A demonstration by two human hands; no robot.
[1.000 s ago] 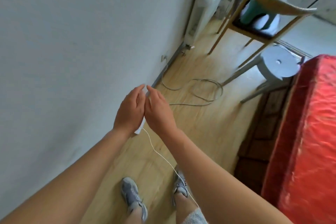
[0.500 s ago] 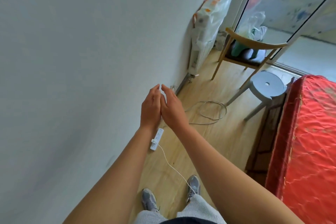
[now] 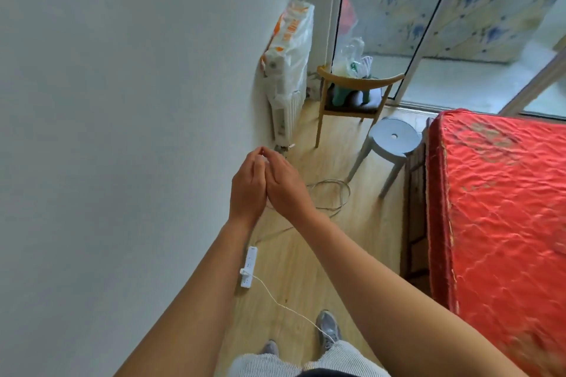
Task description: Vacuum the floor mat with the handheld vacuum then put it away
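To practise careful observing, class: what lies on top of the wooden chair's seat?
On the wooden chair, a teal object and a dark grey bundle sit side by side. The curved backrest hides their upper parts; what they are is unclear.

Red mattress (image 3: 502, 202), grey stool (image 3: 393, 135)

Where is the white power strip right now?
Head view, lower centre: the white power strip lies on the wood floor along the wall, right beside the left forearm.
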